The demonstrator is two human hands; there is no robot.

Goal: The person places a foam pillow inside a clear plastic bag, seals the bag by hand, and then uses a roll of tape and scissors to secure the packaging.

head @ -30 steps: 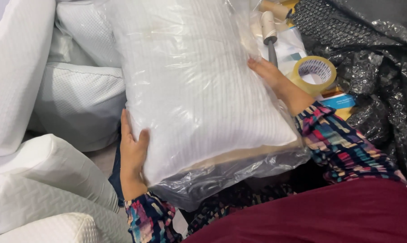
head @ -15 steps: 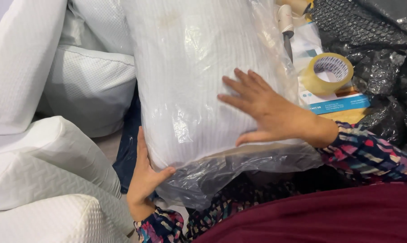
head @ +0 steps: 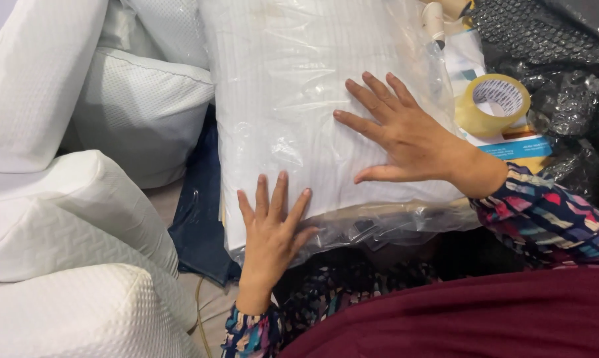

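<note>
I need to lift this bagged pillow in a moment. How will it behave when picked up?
The pillow looks plump and soft, so it is probably light and will sag. Its clear plastic bag is glossy and loose, likely slippery. Both the left hand and the right hand lie flat on it.

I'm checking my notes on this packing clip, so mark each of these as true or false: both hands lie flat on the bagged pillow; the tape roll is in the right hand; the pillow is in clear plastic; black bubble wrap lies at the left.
1. Both the left hand and right hand lie flat on the pillow. True.
2. The tape roll is in the right hand. False: it lies beside it, untouched.
3. The pillow is in a clear plastic bag. True.
4. Black bubble wrap lies at the left. False: it is at the right.
</note>
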